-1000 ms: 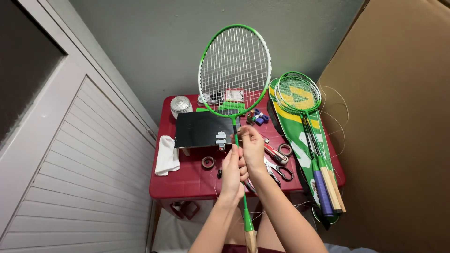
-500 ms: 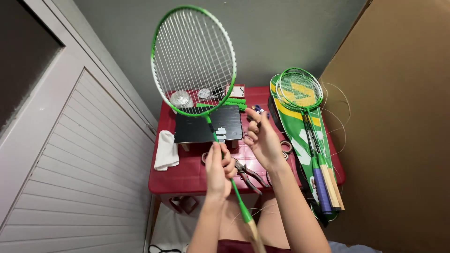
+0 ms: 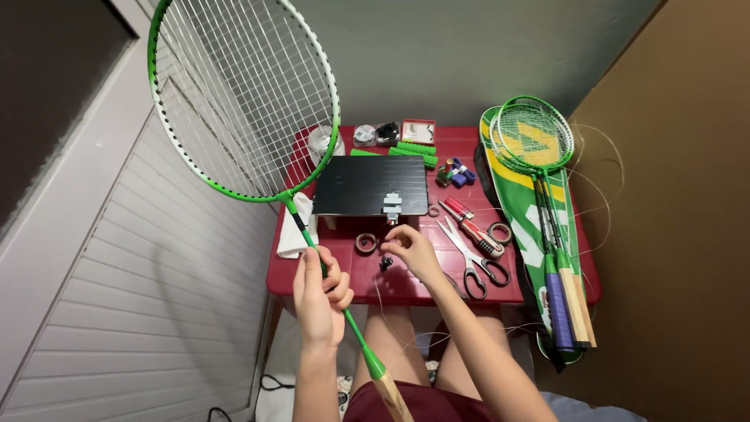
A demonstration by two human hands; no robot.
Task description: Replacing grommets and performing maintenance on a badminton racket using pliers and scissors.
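Green is the racket (image 3: 244, 101) that my left hand (image 3: 319, 295) holds up by its thin shaft; my fingers (image 3: 337, 286) are wrapped tight around the shaft, and the stringed head rises up and away from them, to the left. The wooden end of the handle points down toward my lap, below these fingers.

My right hand (image 3: 412, 252) hangs low over the red desk (image 3: 406, 277). Its fingers are pinched together at the tips on something very small, and I cannot tell what it is; a thin string (image 3: 380, 301) hangs down near them. A small dark piece (image 3: 385, 262) lies just left of these fingertips, and a brown tape ring (image 3: 366, 243) is a little further left. Just beyond the fingertips sits a black flat box (image 3: 371, 184). To the right of this hand lie scissors (image 3: 471, 258) and a red cutter (image 3: 467, 224). Well to the right, two more green rackets (image 3: 539, 148) rest on a green and yellow cover (image 3: 516, 187). A white cloth (image 3: 295, 234) lies on the desk just above my left hand.
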